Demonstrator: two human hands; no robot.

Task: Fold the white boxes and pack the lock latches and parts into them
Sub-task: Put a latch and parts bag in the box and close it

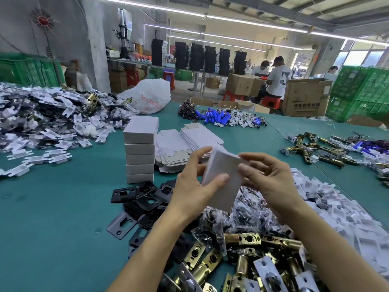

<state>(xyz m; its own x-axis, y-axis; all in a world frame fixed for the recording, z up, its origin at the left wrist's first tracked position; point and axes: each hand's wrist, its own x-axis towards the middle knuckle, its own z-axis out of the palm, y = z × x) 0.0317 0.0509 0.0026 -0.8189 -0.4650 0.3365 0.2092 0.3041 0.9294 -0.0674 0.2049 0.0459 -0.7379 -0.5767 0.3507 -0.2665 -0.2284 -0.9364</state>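
Fingers of the left hand curl round the left edge of a white box, the thumb pressing on its front panel. The right hand pinches its upper right edge. The box is held in the air above the near middle of the table. Beyond the hands lies a fanned pile of flat box blanks, and just left of it stands a stack of folded boxes. Brass lock latches heap at the near edge. They are metal, likely heavy and hard, and best taken by the barrel. Black strike plates lie left of them, thin and stiff, easiest lifted by an edge. The box in hand looks like light, thin card that creases readily, so it wants a hold along its edges and folds, not a squeeze on the panels.
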